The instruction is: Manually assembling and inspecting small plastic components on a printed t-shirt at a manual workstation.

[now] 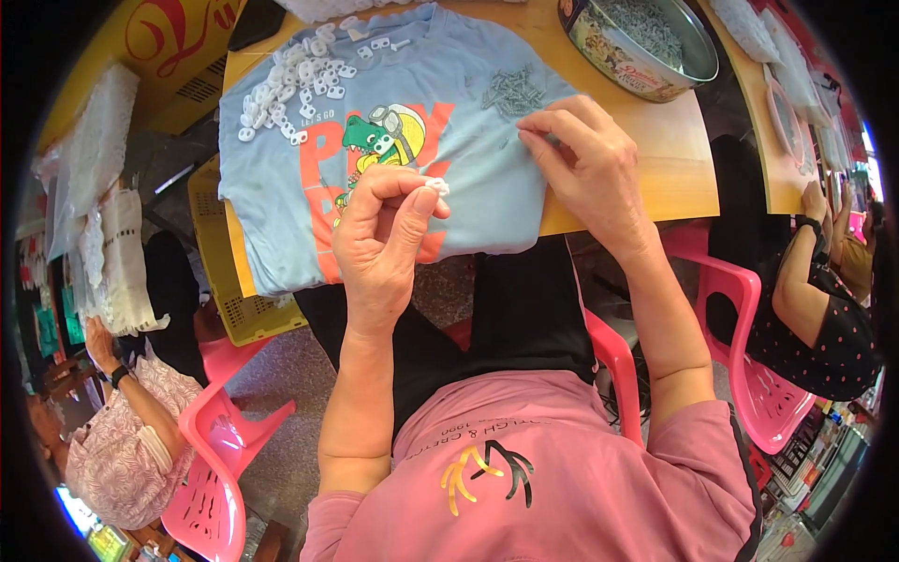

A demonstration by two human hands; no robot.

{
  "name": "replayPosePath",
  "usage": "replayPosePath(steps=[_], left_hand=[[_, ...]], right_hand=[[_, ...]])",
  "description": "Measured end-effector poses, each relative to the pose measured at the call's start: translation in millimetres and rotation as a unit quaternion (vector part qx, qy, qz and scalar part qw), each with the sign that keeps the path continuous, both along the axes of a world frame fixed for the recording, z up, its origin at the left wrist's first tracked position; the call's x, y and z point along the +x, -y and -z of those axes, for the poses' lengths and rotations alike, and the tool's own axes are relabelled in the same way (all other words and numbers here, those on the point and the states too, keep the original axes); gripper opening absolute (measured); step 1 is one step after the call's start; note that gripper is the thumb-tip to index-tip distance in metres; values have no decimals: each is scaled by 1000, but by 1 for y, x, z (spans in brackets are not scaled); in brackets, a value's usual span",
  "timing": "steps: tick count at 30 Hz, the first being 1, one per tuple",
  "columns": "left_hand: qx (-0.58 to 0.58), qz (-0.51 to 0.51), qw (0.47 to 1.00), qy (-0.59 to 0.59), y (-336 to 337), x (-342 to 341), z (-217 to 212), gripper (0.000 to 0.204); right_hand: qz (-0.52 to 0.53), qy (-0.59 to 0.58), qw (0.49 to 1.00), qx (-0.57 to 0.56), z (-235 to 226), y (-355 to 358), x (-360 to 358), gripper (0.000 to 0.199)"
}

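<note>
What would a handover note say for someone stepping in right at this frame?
Left hand: raised, pinching a small white plastic piece at its fingertips.
Right hand: fingertips down on the light blue printed T-shirt spread over the wooden table, just below the small pile of grey metal screws.
Heap of white plastic pieces sits on the shirt's far left.
Round tin of screws stands beyond.
Finished count: cannot tell.
</note>
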State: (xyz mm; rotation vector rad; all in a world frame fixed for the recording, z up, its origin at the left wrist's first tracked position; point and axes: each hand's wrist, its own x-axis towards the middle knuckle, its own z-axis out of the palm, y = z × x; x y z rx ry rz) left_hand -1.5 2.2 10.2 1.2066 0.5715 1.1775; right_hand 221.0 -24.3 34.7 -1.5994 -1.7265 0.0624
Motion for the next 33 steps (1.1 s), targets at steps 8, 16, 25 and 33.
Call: replayPosePath(steps=[8, 16, 25, 33], left_hand=[[-11, 4, 1000, 6, 0, 0, -1, 4], [-15, -1, 1000, 0, -1, 0, -2, 4], [-46, -11, 999, 9, -2, 0, -1, 7], [-84, -27, 996, 11, -2, -1, -4, 9]], right_hand=[[-34, 111, 993, 22, -3, -7, -4, 11], [-93, 165, 982, -10, -12, 0, -1, 9], [-97, 128, 984, -72, -20, -2, -5, 13], [-149, -329, 918, -163, -20, -4, -37, 12]])
